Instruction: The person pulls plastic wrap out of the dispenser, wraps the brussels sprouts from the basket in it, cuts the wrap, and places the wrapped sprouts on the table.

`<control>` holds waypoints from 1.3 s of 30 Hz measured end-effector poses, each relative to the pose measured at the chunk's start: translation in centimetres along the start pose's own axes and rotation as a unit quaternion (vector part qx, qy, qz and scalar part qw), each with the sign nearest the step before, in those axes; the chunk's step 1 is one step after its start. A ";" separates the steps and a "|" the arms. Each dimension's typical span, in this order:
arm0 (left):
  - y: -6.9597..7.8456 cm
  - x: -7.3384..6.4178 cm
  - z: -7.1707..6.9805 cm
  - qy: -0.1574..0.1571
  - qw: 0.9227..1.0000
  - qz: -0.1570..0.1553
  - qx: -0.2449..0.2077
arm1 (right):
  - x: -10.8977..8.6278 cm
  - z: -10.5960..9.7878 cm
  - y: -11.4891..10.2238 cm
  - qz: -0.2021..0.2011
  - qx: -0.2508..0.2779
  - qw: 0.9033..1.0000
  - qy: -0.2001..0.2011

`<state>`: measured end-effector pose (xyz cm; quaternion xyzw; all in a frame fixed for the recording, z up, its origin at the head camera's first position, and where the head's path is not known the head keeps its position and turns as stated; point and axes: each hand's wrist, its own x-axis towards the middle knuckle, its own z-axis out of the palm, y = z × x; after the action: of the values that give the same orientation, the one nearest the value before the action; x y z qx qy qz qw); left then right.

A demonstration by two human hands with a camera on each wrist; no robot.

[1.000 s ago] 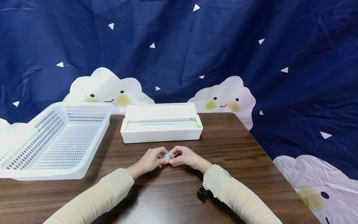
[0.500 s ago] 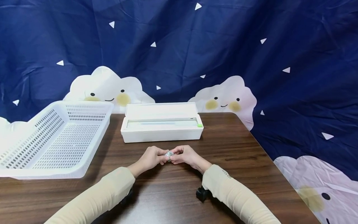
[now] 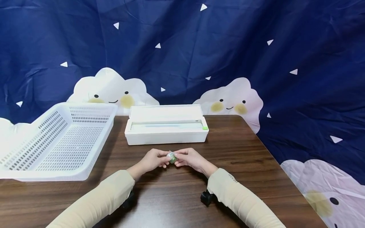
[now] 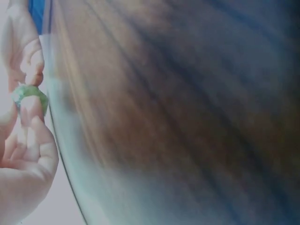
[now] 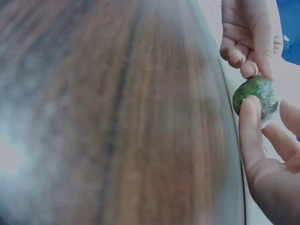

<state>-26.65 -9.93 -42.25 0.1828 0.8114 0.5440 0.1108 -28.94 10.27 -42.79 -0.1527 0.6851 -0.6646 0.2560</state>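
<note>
Between both hands, just above the table, is a small green ball-like thing (image 3: 172, 158) in shiny clear wrap; its kind cannot be told. My left hand (image 3: 151, 160) pinches its left side with thumb and fingers. From the other side my right hand (image 3: 194, 159) pinches it the same way. In the right wrist view, the green ball (image 5: 255, 93) shows crinkled wrap on its right side, with a right-hand finger pressed on its front. The left wrist view shows the green ball (image 4: 30, 96) partly covered by fingertips.
A long white box (image 3: 166, 138) with its lid raised and a green tab at its right stands behind the hands. At the left is a white slotted basket (image 3: 82, 175). The wooden table (image 3: 171, 202) ends at a slanting right edge, before a blue cloth backdrop.
The wrapped ball has turned in the fingers, and more of its green now shows. Both hands stay close together at nearly the same place over the table.
</note>
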 end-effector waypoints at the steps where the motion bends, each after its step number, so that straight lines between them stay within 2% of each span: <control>1: 0.0 0.0 -0.1 -0.002 1.000 -0.002 -0.011 | 0.0 0.0 -0.1 0.002 0.005 1.000 -0.002; 5: -0.2 0.1 -0.4 -0.002 0.999 -0.013 -0.042 | -0.1 0.0 -0.3 0.002 0.012 1.000 -0.002; 11: -0.3 0.1 -0.5 0.014 0.998 -0.027 -0.060 | -0.2 0.1 -0.6 -0.001 0.026 1.000 0.004; 17: -0.5 0.1 -0.3 -0.003 0.997 -0.026 -0.078 | -0.1 0.0 -0.4 -0.011 0.023 1.000 -0.004; 20: -0.5 0.0 -0.2 -0.009 0.996 -0.025 -0.087 | 0.0 0.1 -0.3 -0.014 0.018 1.000 0.005; 27: -0.5 -0.2 -0.1 0.008 0.994 -0.017 -0.107 | 0.1 0.7 -0.1 -0.024 0.005 0.999 0.040; 31: -0.3 -0.3 -0.2 0.007 0.993 -0.017 -0.113 | -0.1 0.9 -0.1 -0.027 0.010 0.998 0.049; 34: -0.3 -0.4 -0.2 0.000 0.993 -0.029 -0.114 | -0.2 1.0 -0.2 -0.026 0.012 0.998 0.047; 39: -0.4 -0.5 -0.2 0.001 0.990 -0.064 -0.124 | -0.4 1.0 -0.3 -0.015 0.026 0.999 0.029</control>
<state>-26.31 -10.48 -42.50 0.1143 0.7481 0.6322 0.1663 -28.13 9.60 -42.40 -0.1372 0.6720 -0.6904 0.2301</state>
